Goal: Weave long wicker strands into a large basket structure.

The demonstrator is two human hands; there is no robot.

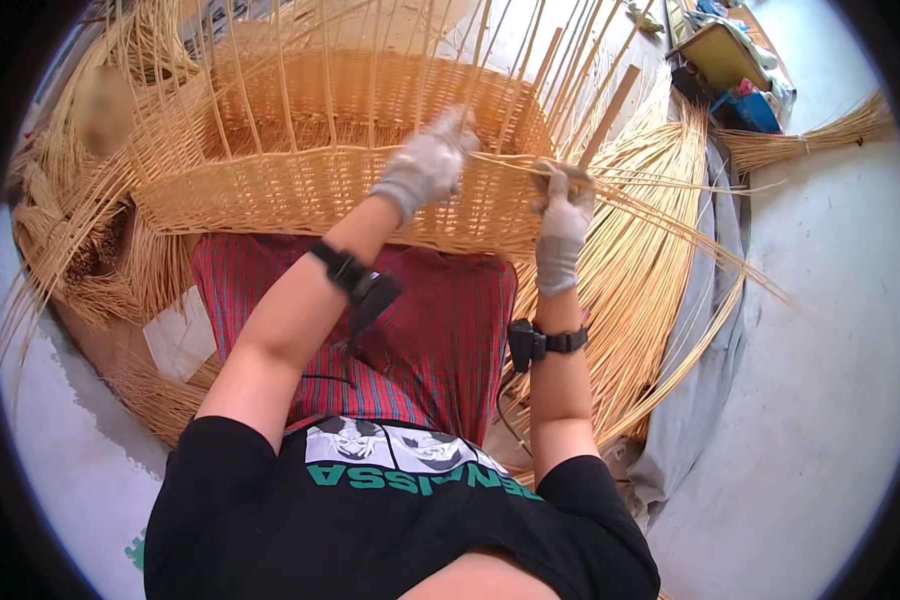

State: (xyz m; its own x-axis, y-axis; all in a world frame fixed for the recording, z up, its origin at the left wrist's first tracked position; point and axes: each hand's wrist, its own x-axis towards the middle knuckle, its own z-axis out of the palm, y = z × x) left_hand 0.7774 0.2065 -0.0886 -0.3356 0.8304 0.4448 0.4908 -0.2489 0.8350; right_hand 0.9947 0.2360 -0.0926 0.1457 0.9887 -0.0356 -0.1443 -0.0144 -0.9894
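My right hand (564, 212) pinches cane strands (705, 241) by the right end of the basket (320, 195), beyond the red cloth (440, 310). My left hand (428, 162) blurs over its near wall; I can't tell its grip.

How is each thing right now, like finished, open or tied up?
Basket: partly woven, top open.
Stakes: standing up, tops unwoven.
Left hand: gloved, blurred, grip unclear.
Right hand: gloved, curled around strands.
Striped cloth: draped, wrinkled.
Right wrist strap: fastened.
Reed bundle: tied.
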